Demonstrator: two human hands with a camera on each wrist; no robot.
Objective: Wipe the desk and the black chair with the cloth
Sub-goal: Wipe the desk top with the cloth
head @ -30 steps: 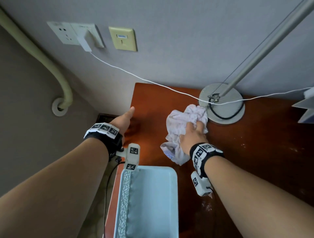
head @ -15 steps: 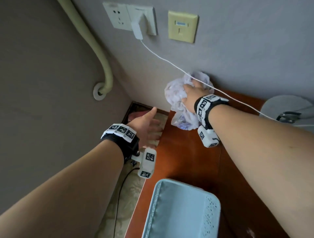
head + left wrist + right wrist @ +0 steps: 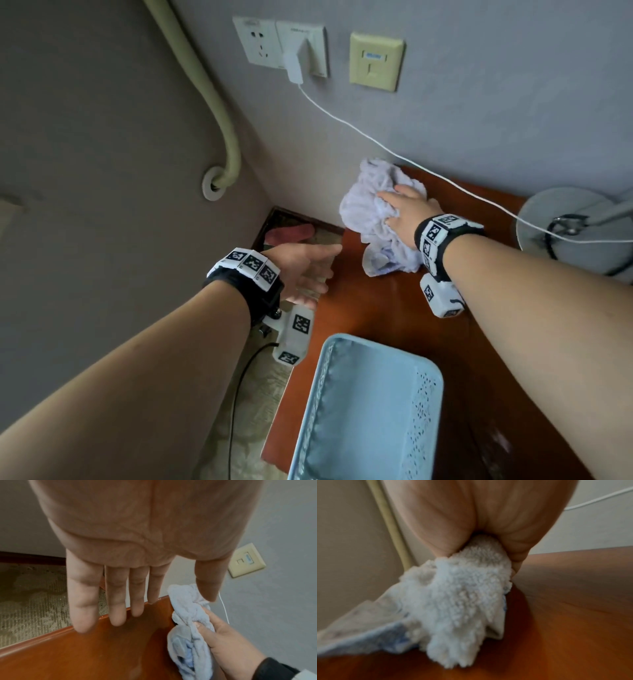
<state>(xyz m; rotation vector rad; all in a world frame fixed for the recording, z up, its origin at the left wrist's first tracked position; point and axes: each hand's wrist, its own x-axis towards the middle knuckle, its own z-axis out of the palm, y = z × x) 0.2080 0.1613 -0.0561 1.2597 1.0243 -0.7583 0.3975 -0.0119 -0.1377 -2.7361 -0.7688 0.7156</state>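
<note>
Desk wiping's underway: your right hand grips the bunched cloth at the far left corner by the wall, w/ no clear long axis, loose tail trailing toward you. Left hand hovers empty, fingers straight, over the desk edge. Chair isn't in view; judging that's left.

left hand flat, right hand clenched
</note>
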